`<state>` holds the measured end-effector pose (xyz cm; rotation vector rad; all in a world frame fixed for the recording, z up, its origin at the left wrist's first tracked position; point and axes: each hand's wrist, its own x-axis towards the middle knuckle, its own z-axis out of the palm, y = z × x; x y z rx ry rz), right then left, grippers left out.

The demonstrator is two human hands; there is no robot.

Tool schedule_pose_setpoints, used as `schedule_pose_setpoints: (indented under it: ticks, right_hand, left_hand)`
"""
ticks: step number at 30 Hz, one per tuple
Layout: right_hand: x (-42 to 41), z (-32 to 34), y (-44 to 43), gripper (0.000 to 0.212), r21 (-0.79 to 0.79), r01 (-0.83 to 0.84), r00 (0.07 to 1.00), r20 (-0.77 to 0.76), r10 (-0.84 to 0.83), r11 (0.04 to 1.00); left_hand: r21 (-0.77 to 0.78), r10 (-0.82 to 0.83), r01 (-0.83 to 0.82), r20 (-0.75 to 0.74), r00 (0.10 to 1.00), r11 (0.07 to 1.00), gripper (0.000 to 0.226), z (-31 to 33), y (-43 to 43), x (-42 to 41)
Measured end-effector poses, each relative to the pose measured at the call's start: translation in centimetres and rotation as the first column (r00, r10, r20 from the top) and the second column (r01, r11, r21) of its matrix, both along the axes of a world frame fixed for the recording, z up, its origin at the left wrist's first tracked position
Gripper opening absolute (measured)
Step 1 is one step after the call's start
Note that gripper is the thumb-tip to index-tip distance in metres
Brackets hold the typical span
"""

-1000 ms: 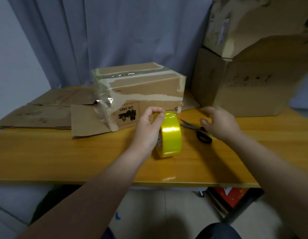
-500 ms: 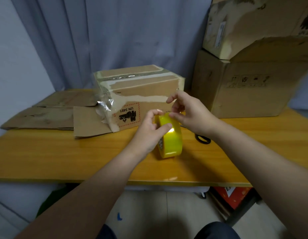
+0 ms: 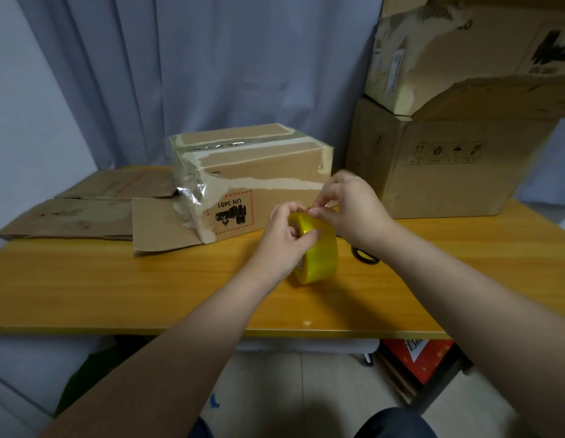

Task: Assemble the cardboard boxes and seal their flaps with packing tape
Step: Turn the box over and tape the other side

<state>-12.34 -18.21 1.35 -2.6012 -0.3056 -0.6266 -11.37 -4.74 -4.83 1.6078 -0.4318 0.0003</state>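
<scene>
Head view: my right hand [image 3: 354,213] has left the scissors [image 3: 365,257] and now pinches the top of the tape roll [image 3: 320,259]. The grip of my left hand [image 3: 282,243] holds the roll on edge; I expect peeling next.

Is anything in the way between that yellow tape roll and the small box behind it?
Nothing visible. The left hand grips the tape roll, the right hand pinches its top; only bare table separates it from the box.

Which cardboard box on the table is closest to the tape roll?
The small taped box with the UN 3481 label, right behind the tape roll. The two big boxes stand stacked farther right; the flat cardboard lies left.
</scene>
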Motion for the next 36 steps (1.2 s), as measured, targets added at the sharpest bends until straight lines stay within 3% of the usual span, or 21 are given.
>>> schedule_pose_setpoints:
  ticks: [6,13,16,18,21,24,26,30,32,36]
  right_hand:
    - [-0.9,0.1,0.2,0.016,0.0,-0.043,0.999,-0.009,0.043,0.999]
    - [-1.1,0.2,0.1,0.014,0.062,-0.101,0.994,0.043,0.098,0.993]
    - [-0.7,0.4,-0.4,0.014,0.054,-0.119,0.992,0.042,0.117,0.991]
    - [-0.5,0.6,-0.7,0.026,0.025,-0.125,0.992,-0.006,0.125,0.992]
    - [-0.1,0.8,-1.0,0.068,0.146,-0.159,0.985,-0.048,0.168,0.976]
    - [0.3,0.3,-1.0,0.037,0.229,-0.198,0.979,-0.001,0.204,0.953]
    - [0.6,-0.3,-1.2,0.022,0.2,-0.241,0.97,0.046,0.237,0.95]
    - [1.0,-0.8,-1.2,0.018,0.091,-0.252,0.968,0.042,0.249,0.964]
    - [1.1,-1.1,-1.2,0.022,0.059,-0.237,0.971,0.04,0.235,0.97]
    - [1.0,-1.4,-1.1,0.02,-0.108,-0.184,0.967,0.157,0.2,0.977]
  left_hand:
    - [0.074,0.024,-0.034,0.129,0.991,0.997,0.034,-0.6,0.1,0.7]
    - [0.044,0.121,-0.126,0.113,0.986,0.991,0.036,-0.4,0.0,1.8]
    - [0.076,0.085,-0.094,0.118,0.989,0.993,0.036,-0.2,0.0,2.1]
    - [0.095,0.075,-0.086,0.111,0.991,0.992,0.035,0.0,0.1,2.1]
    - [0.119,0.057,-0.066,0.082,0.995,0.991,0.036,0.5,0.2,2.3]
    - [0.124,0.044,-0.05,0.05,0.998,0.991,0.035,0.7,0.3,2.5]
    - [0.113,0.046,-0.051,0.041,0.998,0.992,0.037,0.8,0.5,2.4]
    - [0.129,0.028,-0.033,0.042,0.999,0.991,0.048,0.7,0.7,2.3]
    - [0.117,0.032,-0.039,0.057,0.998,0.992,0.042,0.5,0.5,2.0]
    - [0.128,0.091,-0.106,0.111,0.99,0.986,0.038,0.2,0.2,1.9]
